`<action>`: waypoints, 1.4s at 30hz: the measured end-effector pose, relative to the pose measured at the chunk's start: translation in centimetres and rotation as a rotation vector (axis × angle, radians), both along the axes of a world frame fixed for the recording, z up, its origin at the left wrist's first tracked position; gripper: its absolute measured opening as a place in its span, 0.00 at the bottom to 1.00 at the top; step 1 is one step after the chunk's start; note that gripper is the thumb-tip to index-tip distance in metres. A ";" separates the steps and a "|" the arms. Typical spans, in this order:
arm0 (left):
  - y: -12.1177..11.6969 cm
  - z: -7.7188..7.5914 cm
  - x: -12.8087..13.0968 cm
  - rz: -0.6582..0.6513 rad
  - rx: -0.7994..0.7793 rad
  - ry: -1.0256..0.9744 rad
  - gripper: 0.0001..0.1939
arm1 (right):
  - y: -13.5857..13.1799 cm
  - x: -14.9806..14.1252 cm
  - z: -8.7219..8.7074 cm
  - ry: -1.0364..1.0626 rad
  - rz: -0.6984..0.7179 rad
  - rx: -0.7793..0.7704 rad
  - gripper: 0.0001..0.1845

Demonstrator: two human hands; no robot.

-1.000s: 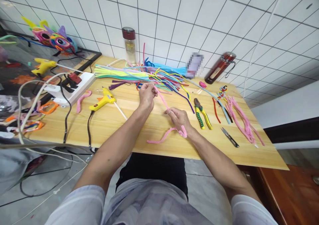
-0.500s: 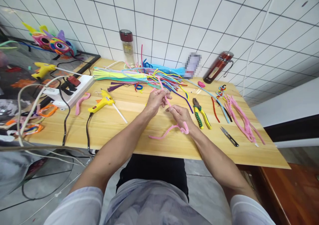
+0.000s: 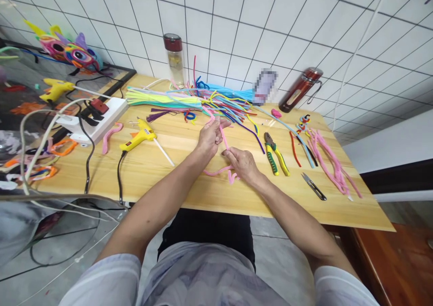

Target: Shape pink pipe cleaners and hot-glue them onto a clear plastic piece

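Observation:
A pink pipe cleaner [image 3: 223,136] runs between my two hands above the middle of the wooden table. My left hand [image 3: 210,139] is closed on its upper part, and a pink length sticks out beyond the fingers toward the back. My right hand [image 3: 241,161] pinches it lower down, a short way to the right. Below the right hand a bent, curled pink tail hangs toward the table's front. Behind my hands lies a large bundle of coloured pipe cleaners [image 3: 165,99] in yellow, green, blue and red.
Left of my hands lie a yellow glue gun [image 3: 144,134] and a white power strip [image 3: 101,121] with cords. To the right are pliers [image 3: 275,155], thread snips [image 3: 314,186] and a pink pipe cleaner bunch [image 3: 329,161]. A glass bottle [image 3: 175,64] and a red flask [image 3: 301,89] stand behind.
My hands have moved slightly apart along the pink pipe cleaner, the left one down and leftward. The curled tail has swung left under my right hand.

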State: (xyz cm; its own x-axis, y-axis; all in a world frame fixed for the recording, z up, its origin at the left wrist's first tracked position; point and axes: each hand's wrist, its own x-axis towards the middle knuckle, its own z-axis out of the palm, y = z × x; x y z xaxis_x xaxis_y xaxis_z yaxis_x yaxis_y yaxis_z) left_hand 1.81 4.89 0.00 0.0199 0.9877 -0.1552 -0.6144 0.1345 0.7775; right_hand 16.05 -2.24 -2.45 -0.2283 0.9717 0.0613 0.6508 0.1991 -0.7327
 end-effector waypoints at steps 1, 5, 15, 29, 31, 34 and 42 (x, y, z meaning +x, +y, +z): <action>0.0 0.1 -0.1 -0.005 0.000 0.001 0.21 | 0.0 0.0 -0.1 0.014 0.003 -0.015 0.17; 0.5 0.4 -0.9 0.002 0.030 -0.006 0.17 | 0.6 0.3 -0.3 0.291 0.019 -0.128 0.19; 1.6 1.2 -2.5 0.151 0.032 0.002 0.15 | 1.1 1.1 0.5 0.458 0.046 -0.266 0.22; -0.4 0.2 -0.2 -0.304 0.136 0.166 0.21 | 2.4 2.4 0.4 0.751 0.007 -0.259 0.26; -1.1 -0.4 0.8 -0.412 0.163 0.193 0.21 | 2.6 2.7 0.7 0.791 0.026 -0.241 0.27; -1.7 -1.0 1.5 -0.413 0.226 0.196 0.23 | 2.8 3.3 1.0 0.726 0.028 -0.180 0.32; -1.5 -1.0 1.2 -0.484 0.291 0.359 0.26 | 3.5 4.1 1.4 0.599 -0.154 0.101 0.33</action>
State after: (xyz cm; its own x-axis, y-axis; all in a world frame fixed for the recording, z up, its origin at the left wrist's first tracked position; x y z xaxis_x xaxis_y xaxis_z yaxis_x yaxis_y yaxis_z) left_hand 2.99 3.43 -0.99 0.4679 0.8830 0.0364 -0.2334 0.0837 0.9688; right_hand 20.15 1.27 -1.06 0.0165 0.9733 0.2290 0.1594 0.2235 -0.9616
